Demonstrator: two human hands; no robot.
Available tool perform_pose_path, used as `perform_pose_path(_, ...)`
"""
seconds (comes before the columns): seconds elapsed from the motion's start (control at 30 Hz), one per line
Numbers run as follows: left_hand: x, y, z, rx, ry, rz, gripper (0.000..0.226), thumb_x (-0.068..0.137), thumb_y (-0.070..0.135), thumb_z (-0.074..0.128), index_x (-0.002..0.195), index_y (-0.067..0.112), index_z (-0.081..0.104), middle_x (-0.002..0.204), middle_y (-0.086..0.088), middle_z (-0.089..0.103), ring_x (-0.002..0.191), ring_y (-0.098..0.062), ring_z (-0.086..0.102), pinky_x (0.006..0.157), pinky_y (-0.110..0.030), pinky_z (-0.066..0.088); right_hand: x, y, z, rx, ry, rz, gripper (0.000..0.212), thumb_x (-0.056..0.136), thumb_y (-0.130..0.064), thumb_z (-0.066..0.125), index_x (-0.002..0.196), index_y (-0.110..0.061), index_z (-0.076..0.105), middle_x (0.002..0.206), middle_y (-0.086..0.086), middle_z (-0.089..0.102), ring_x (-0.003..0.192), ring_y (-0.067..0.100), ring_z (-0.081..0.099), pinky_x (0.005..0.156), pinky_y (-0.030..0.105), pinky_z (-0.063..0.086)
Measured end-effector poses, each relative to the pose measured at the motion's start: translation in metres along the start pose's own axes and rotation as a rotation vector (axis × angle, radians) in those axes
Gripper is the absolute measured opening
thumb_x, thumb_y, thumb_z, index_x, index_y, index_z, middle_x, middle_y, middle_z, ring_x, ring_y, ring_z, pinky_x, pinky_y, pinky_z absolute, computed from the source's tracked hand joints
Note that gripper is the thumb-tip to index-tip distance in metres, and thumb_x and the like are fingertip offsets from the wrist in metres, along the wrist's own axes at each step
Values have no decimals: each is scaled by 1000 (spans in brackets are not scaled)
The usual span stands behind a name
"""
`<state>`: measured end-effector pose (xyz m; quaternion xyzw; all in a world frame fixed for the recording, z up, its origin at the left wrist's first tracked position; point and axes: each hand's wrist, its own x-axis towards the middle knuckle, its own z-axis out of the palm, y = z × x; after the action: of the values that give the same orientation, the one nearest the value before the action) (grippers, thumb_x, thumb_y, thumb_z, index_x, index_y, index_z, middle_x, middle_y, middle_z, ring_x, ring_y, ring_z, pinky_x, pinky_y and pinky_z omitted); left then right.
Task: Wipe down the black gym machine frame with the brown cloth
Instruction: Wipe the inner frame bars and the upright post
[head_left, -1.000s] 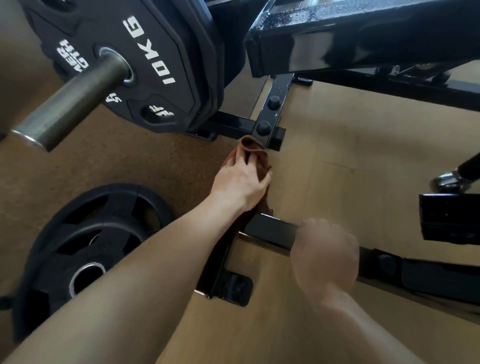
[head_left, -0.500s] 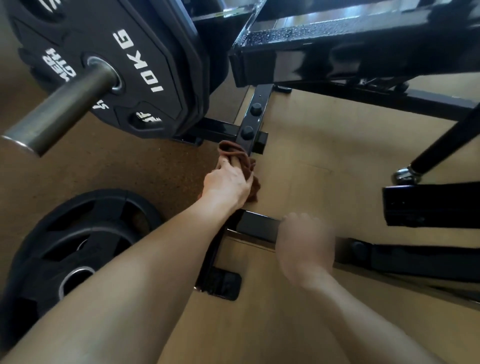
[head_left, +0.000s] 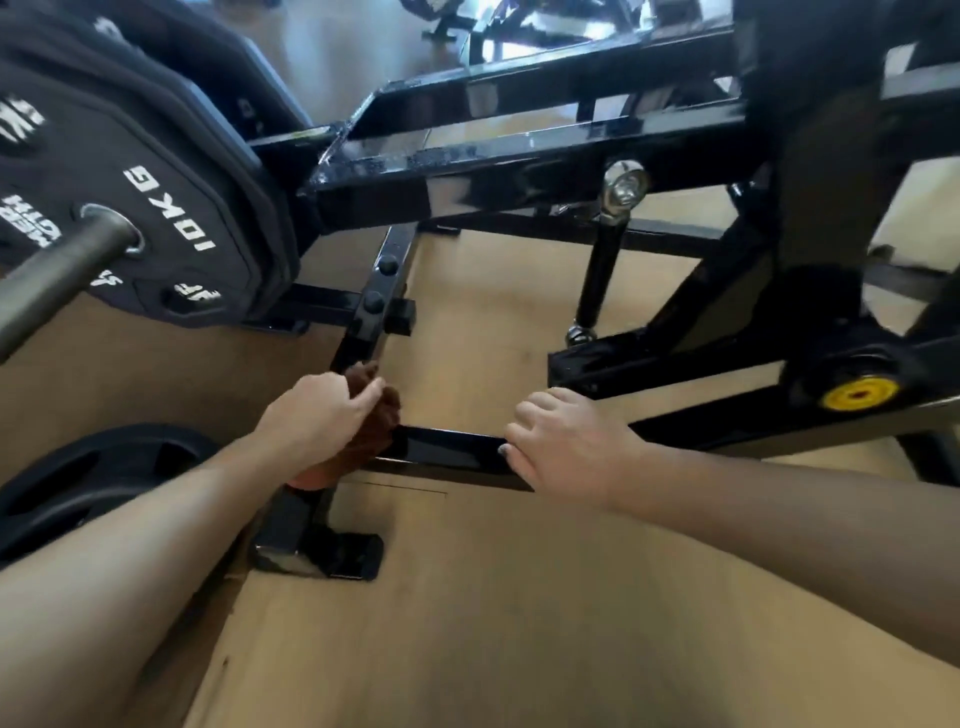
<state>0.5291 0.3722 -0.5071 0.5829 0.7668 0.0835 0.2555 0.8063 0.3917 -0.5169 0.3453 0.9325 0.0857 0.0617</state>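
The black gym machine frame runs low over the floor, with one bar going right under my hands and another going away towards the bolts. My left hand grips the bunched brown cloth against the corner where these two bars meet. The cloth sticks out past my fingers and hangs below my palm. My right hand rests on the near bar a little to the right, its fingers curled over the bar's far edge.
A 10 kg plate on a steel sleeve hangs at the left, and another plate lies on the floor under my left arm. The upper beam, a rod and a yellow-capped pivot crowd the right. Bare tan floor lies nearest me.
My left hand has drawn the cloth back along the far bar, from near the bolts to the corner. The view has lifted, showing more of the machine. My right hand stays on the near bar.
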Motion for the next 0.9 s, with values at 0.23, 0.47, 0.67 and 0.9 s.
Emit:
perform_pose_path(0.23,-22,174,16,-836,-23,267,36,104,55,43,98,29,66,97,9,70,90,-6,65,78,-21,54,-89,70,-72,-45,301,222,26,91,-21,47,102,-10,68,95,9,65,89,31,62,80,43,50)
perform_pose_path(0.47,-31,238,102,-785,136,437,34,106,46,44,126,24,60,109,12,65,104,-1,60,94,-24,45,-116,112,-73,-168,463,465,32,88,-16,41,110,-4,61,109,20,61,100,40,57,87,52,49)
perform_pose_path(0.67,-15,166,113,-311,244,548,48,100,37,55,137,7,54,139,-12,58,129,-22,50,115,-37,38,-116,115,-64,-258,484,424,30,96,-23,42,110,-8,64,110,16,59,98,34,56,88,44,43)
perform_pose_path(0.9,-47,212,98,-808,49,356,17,107,37,48,112,32,63,110,5,68,99,-3,66,95,-27,54,-110,114,-61,-257,535,444,31,96,-22,39,104,-6,64,106,17,57,86,33,59,72,40,46)
